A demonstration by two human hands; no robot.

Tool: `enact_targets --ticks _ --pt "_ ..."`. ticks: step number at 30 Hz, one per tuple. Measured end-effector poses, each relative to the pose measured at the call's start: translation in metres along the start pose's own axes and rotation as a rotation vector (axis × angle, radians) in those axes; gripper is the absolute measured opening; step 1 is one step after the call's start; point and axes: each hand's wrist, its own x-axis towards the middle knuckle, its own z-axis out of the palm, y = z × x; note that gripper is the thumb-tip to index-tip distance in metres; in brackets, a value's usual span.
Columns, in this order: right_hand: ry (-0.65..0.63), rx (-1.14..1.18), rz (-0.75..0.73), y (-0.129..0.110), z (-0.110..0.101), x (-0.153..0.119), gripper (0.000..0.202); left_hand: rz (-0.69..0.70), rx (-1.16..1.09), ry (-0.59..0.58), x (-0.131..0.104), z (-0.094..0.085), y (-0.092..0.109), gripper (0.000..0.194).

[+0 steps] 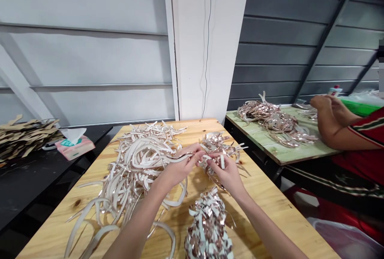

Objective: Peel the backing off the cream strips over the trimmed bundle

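Note:
Both of my hands meet over the middle of the wooden table. My left hand [190, 160] is closed in a pinch on a thin white and rose-gold strip [177, 158], which trails left toward a tangled pile of strips [141, 159]. Beside it, my right hand [225, 170] is closed too, with the strip's other part between its fingers and a white end standing up. Behind and under the hands lies a shiny rose-gold bundle [216, 141]. Nearer to me rests a heap of short white and copper pieces [210, 227]. The exact fingertip contact is partly hidden.
A tissue box [75, 145] and a stack of brown pieces [24, 137] sit on the black table at left. At right, a co-worker's hands [327, 107] are above a green table [282, 153] holding more shiny strips [270, 117]. A plastic bag [345, 237] is below.

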Motion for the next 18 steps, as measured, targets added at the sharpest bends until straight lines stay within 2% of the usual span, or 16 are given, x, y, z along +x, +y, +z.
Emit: enact_targets --ticks 4,10,14,18 --pt "-0.116 0.073 0.043 -0.002 0.0 -0.001 0.031 -0.027 -0.05 -0.014 -0.002 0.003 -0.002 0.025" --pt "-0.152 0.127 0.002 -0.009 -0.001 -0.005 0.028 -0.07 -0.075 -0.057 -0.003 0.014 0.001 0.022" --pt "-0.203 0.184 -0.026 -0.014 -0.006 -0.005 0.026 -0.044 -0.124 -0.087 -0.003 0.009 0.006 0.022" --pt "-0.192 0.261 -0.002 -0.018 -0.006 -0.005 0.024 -0.016 -0.186 -0.064 -0.002 0.005 0.003 0.019"
